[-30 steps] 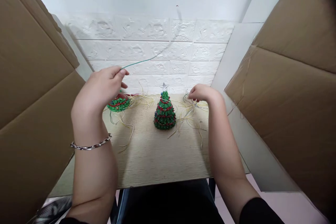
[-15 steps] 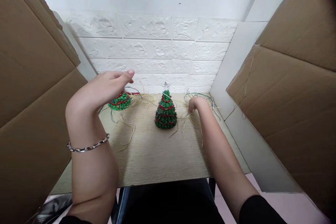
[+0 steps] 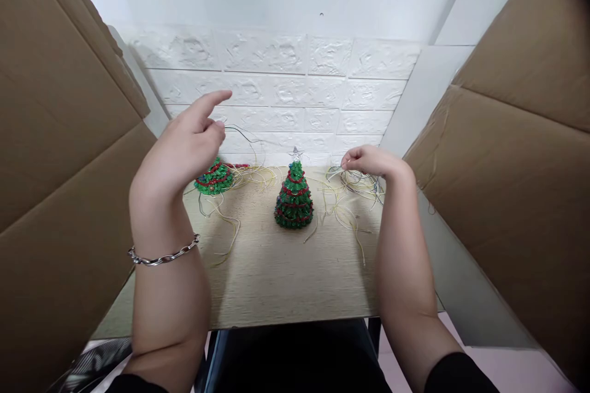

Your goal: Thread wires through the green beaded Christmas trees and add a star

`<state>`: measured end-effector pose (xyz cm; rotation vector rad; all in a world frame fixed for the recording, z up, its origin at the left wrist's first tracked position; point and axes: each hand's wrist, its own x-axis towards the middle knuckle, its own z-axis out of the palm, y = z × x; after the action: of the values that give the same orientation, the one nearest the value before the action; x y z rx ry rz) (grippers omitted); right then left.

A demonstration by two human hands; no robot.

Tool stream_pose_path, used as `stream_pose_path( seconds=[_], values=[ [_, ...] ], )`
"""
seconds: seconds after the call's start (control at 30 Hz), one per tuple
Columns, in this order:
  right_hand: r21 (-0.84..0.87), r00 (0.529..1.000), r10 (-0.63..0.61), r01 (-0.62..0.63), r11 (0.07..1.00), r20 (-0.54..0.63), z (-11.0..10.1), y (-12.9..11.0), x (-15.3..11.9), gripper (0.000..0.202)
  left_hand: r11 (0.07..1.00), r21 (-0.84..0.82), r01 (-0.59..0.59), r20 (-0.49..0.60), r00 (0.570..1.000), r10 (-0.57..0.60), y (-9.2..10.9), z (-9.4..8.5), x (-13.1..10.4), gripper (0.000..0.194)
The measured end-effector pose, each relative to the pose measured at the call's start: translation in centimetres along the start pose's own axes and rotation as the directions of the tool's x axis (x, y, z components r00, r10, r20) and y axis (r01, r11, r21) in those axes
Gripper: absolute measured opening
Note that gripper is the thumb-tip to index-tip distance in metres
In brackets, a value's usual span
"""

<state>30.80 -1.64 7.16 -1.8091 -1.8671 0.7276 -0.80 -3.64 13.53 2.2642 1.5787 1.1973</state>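
Note:
At left, my left hand (image 3: 187, 144) is raised with its index finger stretched out. Its thumb is pressed against the other fingers, and a thin dark wire (image 3: 242, 132) runs from them to the right. Partly behind this hand stands a green tree ornament (image 3: 214, 179) with red garlands. A second Christmas tree ornament (image 3: 294, 199), topped by a clear star (image 3: 295, 152), stands upright in the middle, touched by neither hand. My right hand (image 3: 366, 161) pinches with its fingertips at a thin wire above a tangle of yellow and green wires (image 3: 362, 183).
Loose pale wires (image 3: 230, 221) lie on the wooden table (image 3: 286, 282) at left, and more wire ends (image 3: 353, 227) spread at right. Cardboard sheets (image 3: 64, 135) flank both sides. A white brick-patterned wall (image 3: 286, 89) rises behind the table.
My left hand has risen, its index finger now extended, with a wire lifted beside it. My right hand has lifted out of the wire tangle and shifted slightly right. The trees stay put.

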Motion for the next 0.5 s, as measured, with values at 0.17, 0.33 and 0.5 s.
stream_pose_path(
  seconds=[0.17,0.33,0.5],
  values=[
    [0.203,0.901,-0.178,0.275,0.94,-0.395,-0.5,-1.0,-0.7,0.011,0.995,-0.099,0.019,0.038,0.999,-0.016,1.0,0.5,-0.3,0.037],
    [0.298,0.8,-0.272,0.48,0.825,-0.535,-0.1,-2.3,-0.4,0.011,0.991,-0.132,0.005,0.065,0.998,0.004,1.9,1.9,-0.4,0.03],
    [0.237,0.748,-0.377,0.57,0.786,-0.547,0.7,-4.5,-1.0,0.013,0.963,-0.208,-0.172,0.078,0.978,0.192,2.8,3.7,-0.3,0.038]
  ],
)
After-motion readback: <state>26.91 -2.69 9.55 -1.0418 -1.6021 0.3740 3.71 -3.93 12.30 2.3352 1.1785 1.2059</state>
